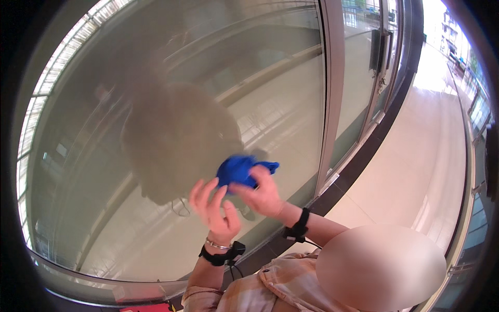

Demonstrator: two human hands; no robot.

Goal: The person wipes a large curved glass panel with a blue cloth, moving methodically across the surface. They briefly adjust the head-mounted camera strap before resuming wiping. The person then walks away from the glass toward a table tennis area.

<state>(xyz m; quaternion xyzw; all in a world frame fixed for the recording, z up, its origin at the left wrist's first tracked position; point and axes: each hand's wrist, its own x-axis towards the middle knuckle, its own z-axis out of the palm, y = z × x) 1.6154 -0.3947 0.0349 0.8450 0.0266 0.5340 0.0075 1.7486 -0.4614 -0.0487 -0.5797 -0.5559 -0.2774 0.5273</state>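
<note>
A bunched blue cloth (236,171) is up in front of a large glass pane (280,130). My right hand (266,196) grips the cloth from its right side, slightly blurred. Beside it, my left hand (215,213) has its fingers spread, with the fingertips at the cloth's lower left edge; whether they touch it I cannot tell. Each wrist wears a black strap with a small box, and the left one also a metal bracelet (218,244). Whether the cloth meets the glass is unclear.
A metal frame post (332,78) edges the pane on the right. Beyond it is a glass door with a dark handle (382,49). A dark floor border (358,156) runs along the glass, beside a pale tiled corridor (410,151). Something red (148,308) shows at the bottom edge.
</note>
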